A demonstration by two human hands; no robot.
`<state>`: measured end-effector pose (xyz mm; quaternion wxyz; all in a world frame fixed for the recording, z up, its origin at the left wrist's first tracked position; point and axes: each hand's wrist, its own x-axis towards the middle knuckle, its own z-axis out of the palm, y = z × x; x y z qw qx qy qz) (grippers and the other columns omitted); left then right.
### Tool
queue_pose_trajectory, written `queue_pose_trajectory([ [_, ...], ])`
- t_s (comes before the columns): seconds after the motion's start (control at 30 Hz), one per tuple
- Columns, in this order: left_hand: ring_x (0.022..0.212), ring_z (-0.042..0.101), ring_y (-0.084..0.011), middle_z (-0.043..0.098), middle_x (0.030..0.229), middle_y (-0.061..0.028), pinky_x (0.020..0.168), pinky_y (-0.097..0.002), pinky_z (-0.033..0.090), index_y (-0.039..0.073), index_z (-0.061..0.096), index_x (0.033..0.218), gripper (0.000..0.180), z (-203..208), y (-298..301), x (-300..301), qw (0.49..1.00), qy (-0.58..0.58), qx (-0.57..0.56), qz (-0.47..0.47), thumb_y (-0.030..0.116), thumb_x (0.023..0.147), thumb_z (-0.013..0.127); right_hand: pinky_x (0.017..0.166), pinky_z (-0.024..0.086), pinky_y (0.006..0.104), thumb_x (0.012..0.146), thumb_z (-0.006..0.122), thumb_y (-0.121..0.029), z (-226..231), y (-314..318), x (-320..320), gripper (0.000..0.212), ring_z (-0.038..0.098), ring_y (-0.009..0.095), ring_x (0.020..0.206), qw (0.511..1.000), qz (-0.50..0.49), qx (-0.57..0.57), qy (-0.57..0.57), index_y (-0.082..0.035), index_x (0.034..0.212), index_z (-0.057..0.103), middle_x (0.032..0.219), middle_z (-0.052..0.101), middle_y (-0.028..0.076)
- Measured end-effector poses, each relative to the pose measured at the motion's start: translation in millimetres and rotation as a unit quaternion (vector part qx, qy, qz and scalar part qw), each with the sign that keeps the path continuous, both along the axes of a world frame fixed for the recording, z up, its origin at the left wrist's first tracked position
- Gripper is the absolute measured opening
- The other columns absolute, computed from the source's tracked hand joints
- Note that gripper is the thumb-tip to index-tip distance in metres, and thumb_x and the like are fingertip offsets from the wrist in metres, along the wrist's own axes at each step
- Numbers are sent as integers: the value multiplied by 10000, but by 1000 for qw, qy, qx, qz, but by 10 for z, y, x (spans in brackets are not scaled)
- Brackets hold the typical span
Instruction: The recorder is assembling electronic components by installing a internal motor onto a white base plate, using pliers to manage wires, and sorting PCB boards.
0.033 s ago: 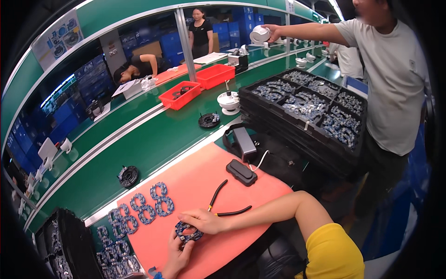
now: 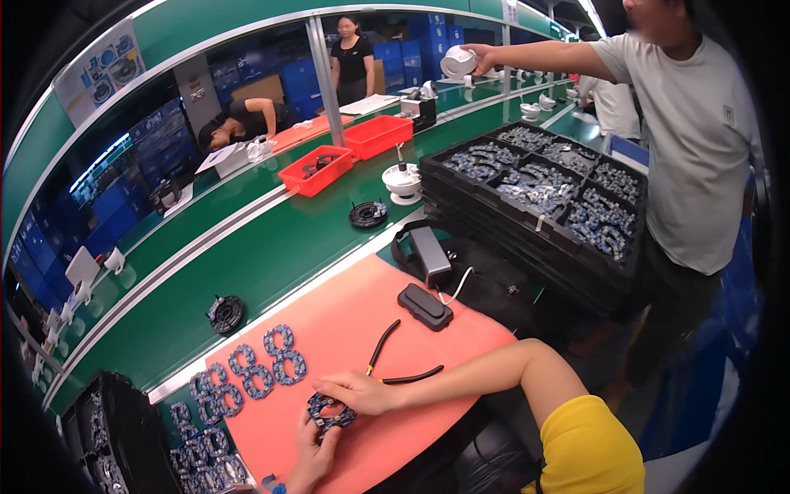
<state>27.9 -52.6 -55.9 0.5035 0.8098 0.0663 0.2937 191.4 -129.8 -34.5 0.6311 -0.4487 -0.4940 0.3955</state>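
Observation:
Both my hands hold a blue ring-shaped circuit board [image 2: 330,412] low over the salmon-pink mat [image 2: 329,321]. My left hand [image 2: 316,447] is closed on its near left edge, the thumb along the lower rim. From the far right, my right hand [image 2: 368,392] grips the upper edge with its fingers bent over it. Beside my right wrist lie pliers with black handles [image 2: 384,342]; their jaws are hidden by the hand. Several figure-eight circuit boards [image 2: 285,356] lie in a row at the mat's left side.
More boards [image 2: 206,454] and a black tray [image 2: 123,436] sit at lower left. Stacked black trays of parts [image 2: 535,185] stand right, near a person [image 2: 687,140] holding a white housing [image 2: 458,62]. Black round bases [image 2: 225,314] rest on the green belt [image 2: 288,255]; red bins [image 2: 316,171] stand beyond.

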Motion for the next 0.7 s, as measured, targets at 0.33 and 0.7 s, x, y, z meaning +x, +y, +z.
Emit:
queue_pose_trajectory([
  [0.33, 1221, 461, -244, 488, 1333, -154, 1048, -346, 364, -38, 431, 1341, 476, -48, 118, -37, 988, 67, -109, 87, 283, 992, 470, 763, 433, 256, 1029, 393, -321, -86, 6, 78, 407, 509, 66, 852, 999, 44, 23, -17, 36, 1000, 585, 888, 603, 21],
  [0.7, 1138, 512, -281, 530, 1225, -154, 983, -348, 377, -28, 601, 1129, 253, 0, 95, -28, 994, 37, -91, -37, 101, 937, 499, 726, 446, 229, 1020, 406, -339, -199, -9, 154, 390, 526, 62, 790, 991, 61, -110, 48, -17, 1063, 622, 883, 599, -17],
])
